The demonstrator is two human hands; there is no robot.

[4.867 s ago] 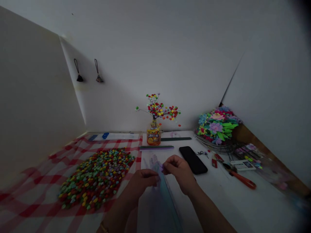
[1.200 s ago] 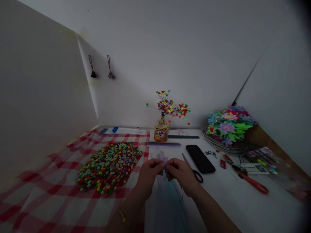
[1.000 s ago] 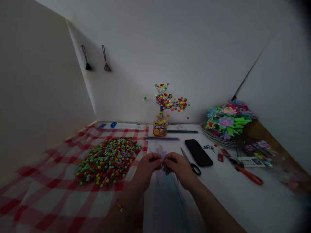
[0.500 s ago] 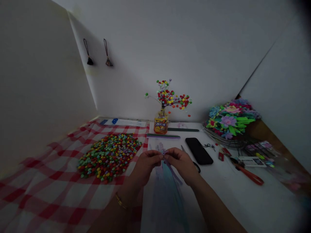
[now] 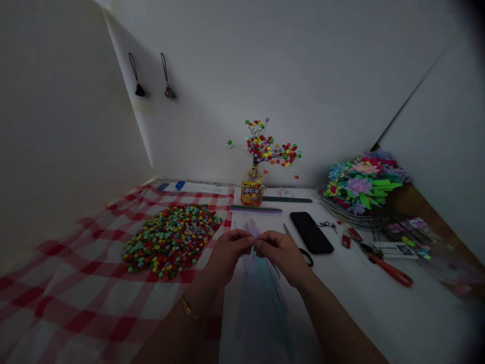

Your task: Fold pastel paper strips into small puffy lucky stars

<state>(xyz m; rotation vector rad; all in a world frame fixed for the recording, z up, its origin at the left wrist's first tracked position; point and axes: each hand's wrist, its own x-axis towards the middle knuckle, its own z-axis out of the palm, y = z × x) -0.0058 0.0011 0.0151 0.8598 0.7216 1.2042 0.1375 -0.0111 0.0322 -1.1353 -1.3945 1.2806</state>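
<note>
Over the white table surface, my left hand (image 5: 232,253) and my right hand (image 5: 279,254) meet with thumbs and index fingers pinched together. Between the fingertips is a small bit of thin, pale paper strip, mostly hidden by the fingers. Beneath my hands lie long purple and teal paper strips (image 5: 265,283), blurred and dim. Just beyond the fingertips sits a little cluster of pale lilac pieces (image 5: 251,226). Scissors (image 5: 306,257) with a black handle lie beside my right hand, partly covered by it. Left of my left hand spreads a heap of small colourful paper stars (image 5: 172,242).
The heap lies on a red-and-white checked cloth (image 5: 94,247). Behind my hands stands a bottle (image 5: 252,192) holding star-tipped stems. Bundled strips (image 5: 255,209) lie before it. To the right are a black phone (image 5: 311,232), orange-handled pliers (image 5: 392,270) and a pile of fuzzy flowers (image 5: 359,184).
Both hands stay pinched together, with the fingers shifted slightly. A purple strip end below my right hand is less distinct. The whole view has tilted a little.
</note>
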